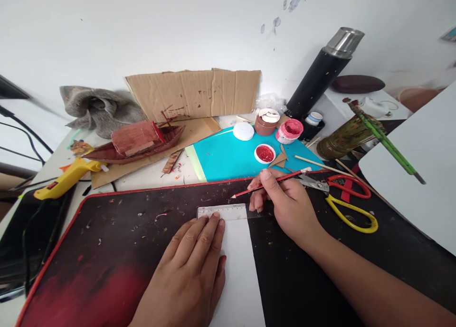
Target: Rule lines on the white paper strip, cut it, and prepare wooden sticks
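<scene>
My left hand [194, 258] lies flat, fingers stretched out, pressing a clear ruler [228, 211] across the far end of a white sheet of paper [238, 274]. In my right hand [285, 203] is a red pencil [278, 180], pinched between thumb and fingers. Its point faces left, just beyond the ruler's far edge and apart from the paper. Paper and ruler rest on a dark mat [117, 236] with a red border. Scissors [342, 194] with one red and one yellow handle lie right beside my right hand.
Behind the mat stand a reddish-brown model boat [142, 144], a yellow glue gun [67, 175], a cardboard sheet [199, 94] and open paint jars [289, 130] on a turquoise sheet [228, 158]. A black flask [318, 77] and a green-painted stick [388, 144] are at the right.
</scene>
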`<state>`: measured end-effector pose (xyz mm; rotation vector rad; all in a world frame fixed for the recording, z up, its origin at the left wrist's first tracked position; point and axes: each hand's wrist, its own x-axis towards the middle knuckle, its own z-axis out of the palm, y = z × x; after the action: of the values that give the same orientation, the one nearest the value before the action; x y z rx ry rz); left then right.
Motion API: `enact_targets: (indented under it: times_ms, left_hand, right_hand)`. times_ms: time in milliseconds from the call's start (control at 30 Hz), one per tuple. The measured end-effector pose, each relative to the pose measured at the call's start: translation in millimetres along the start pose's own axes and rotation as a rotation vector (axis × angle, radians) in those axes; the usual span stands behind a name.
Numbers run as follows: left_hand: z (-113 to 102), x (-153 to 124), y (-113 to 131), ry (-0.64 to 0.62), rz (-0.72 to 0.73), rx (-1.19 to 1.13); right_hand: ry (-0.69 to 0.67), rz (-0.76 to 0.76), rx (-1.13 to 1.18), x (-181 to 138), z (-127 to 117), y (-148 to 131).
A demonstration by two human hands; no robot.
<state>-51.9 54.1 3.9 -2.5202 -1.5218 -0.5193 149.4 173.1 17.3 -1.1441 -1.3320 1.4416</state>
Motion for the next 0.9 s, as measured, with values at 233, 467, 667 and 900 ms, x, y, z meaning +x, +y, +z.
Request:
enact_targets:
  times_ms: [233,467,667,900]
  left_hand:
    - [-2,3,-2,0.017,0.026,-0.014]
    - [-1,4,-1,0.032,0.014,-0.008]
    - [-1,3,1,0.024,0.002,-0.004]
    - [-1,2,1,0.021,-0.004,-0.017]
  right_hand:
    - [-0.040,-0.025,-0.014,-10,11,-5]
    - [-0.112,0.000,-0.010,-9,26,6]
    - [-0.115,-0.025,-0.069,-8,25,7]
    - [-0.128,-0.019,-0.101,-8,25,9]
